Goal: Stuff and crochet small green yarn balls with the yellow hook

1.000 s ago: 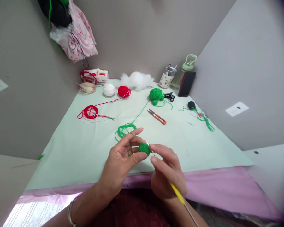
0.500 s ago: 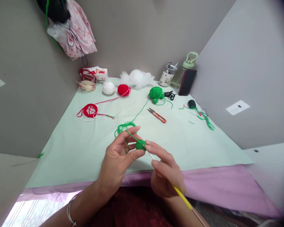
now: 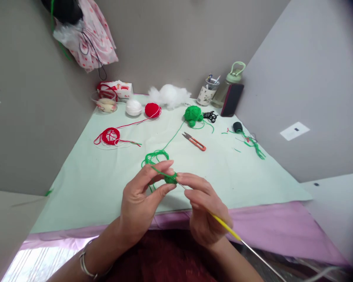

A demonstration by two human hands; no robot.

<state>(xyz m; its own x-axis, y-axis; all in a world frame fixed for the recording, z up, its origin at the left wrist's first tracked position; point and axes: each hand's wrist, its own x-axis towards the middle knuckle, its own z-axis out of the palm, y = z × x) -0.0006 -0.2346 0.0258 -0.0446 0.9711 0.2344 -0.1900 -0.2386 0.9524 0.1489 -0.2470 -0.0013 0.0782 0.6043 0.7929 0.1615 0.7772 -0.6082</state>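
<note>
Over a broad table spread with pale green cloth (image 3: 238,172), the left hand (image 3: 139,196) pinches narrowly, and the right hand (image 3: 207,207) grips a slender metal hook with a yellow handle (image 3: 231,231). The hook's long axis slants up and leftward to the small, rounded green crocheted yarn piece (image 3: 171,179). That piece sits between the hands, held in the left fingertips; the right index fingertip is at its right edge, and whether the hook's tip is inside cannot be told.

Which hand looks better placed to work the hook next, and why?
Probably the right hand: it holds the yellow-handled hook, whose shaft reaches the green crocheted piece. The left hand is busy pinching that piece.
</note>
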